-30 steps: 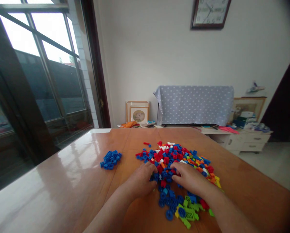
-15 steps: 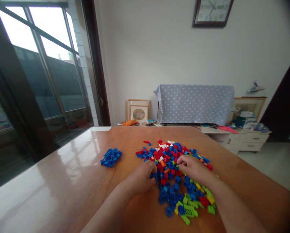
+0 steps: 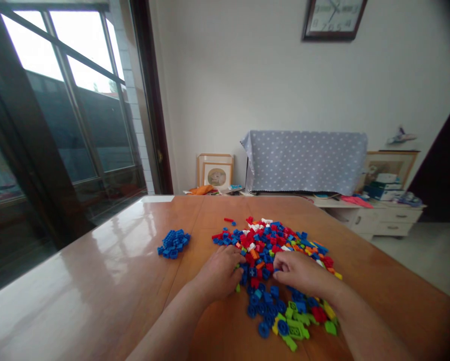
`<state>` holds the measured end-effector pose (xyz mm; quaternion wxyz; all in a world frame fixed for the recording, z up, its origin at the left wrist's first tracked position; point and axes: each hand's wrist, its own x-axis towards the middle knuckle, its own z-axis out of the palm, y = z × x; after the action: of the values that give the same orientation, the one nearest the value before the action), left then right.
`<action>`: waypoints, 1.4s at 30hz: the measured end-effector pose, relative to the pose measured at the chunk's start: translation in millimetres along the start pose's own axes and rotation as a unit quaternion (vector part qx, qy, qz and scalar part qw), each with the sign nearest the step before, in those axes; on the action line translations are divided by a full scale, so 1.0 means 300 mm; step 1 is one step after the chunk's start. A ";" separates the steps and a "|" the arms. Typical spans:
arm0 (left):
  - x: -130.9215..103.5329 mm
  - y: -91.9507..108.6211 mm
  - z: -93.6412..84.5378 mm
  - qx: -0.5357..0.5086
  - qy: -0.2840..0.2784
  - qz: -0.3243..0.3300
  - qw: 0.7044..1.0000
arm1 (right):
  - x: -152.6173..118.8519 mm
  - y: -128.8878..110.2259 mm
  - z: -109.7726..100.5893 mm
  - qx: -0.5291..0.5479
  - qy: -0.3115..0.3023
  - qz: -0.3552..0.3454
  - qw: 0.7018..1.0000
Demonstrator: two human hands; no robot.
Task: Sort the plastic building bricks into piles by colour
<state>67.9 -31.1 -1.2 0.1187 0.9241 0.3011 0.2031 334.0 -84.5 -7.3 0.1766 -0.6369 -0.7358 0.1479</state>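
Note:
A heap of mixed toy building bricks [image 3: 260,245] in red, blue, white, orange, green and yellow lies on the wooden table. My left hand [image 3: 220,271] rests at the heap's left edge, its fingers bent but apart, with green and blue pieces by the fingertips. Over the middle of the heap, my right hand [image 3: 294,269] has its fingers curled in a pinch; a bit of a blue brick [image 3: 276,270] shows at the fingertips. Blue round pieces [image 3: 263,329] and green bricks [image 3: 295,330] lie at the near side. A separate pile of blue bricks [image 3: 174,243] sits to the left.
The brown table [image 3: 108,281] stretches out on both sides of the bricks. A red piece [image 3: 229,219] lies apart at the far side. Beyond the table stand a white cabinet [image 3: 392,229], picture frames [image 3: 215,175] and a dotted cloth [image 3: 307,160] over something.
My right hand has come lower and nearer over the heap. My left hand has shifted slightly, its fingers reaching farther forward, with green pieces now showing beside it. The view has moved a little.

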 end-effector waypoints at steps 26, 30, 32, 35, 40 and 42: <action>0.005 0.046 0.011 -0.168 0.086 -0.056 0.981 | 0.043 -0.111 0.061 0.458 0.068 0.048 0.885; 0.009 0.076 0.020 -0.223 0.076 -0.045 0.971 | 0.021 -0.163 0.077 0.522 0.030 0.026 0.852; 0.009 0.089 0.011 -0.206 0.071 -0.030 0.975 | 0.018 -0.174 0.088 0.521 0.014 0.019 0.853; 0.008 0.099 -0.001 -0.174 0.072 -0.030 0.982 | 0.021 -0.180 0.095 0.479 0.003 0.025 0.878; 0.011 0.097 0.007 -0.139 0.076 -0.040 0.987 | 0.027 -0.188 0.095 0.406 0.042 0.025 0.913; 0.011 0.099 0.014 -0.133 0.093 -0.050 0.985 | 0.029 -0.187 0.101 0.391 0.052 0.039 0.918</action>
<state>87.2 -52.9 6.3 0.2222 0.8608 0.3271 0.3204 269.5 -83.8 -9.0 0.4433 -0.5518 -0.5840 0.3973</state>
